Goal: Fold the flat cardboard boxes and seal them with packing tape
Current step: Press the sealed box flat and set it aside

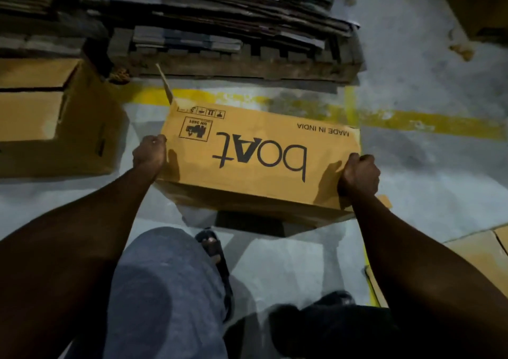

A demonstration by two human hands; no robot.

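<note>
Head view: your concrete floor bears a stack of flat cardboard along its far edge. Nearer you, just this side of the yellow line, is the "boat" cardboard box. Your left hand and right hand grip its two ends, fingers curled round the edges.

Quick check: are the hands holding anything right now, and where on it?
Yes, the printed cardboard box: the left hand grips its left edge, the right hand its right edge.
</note>
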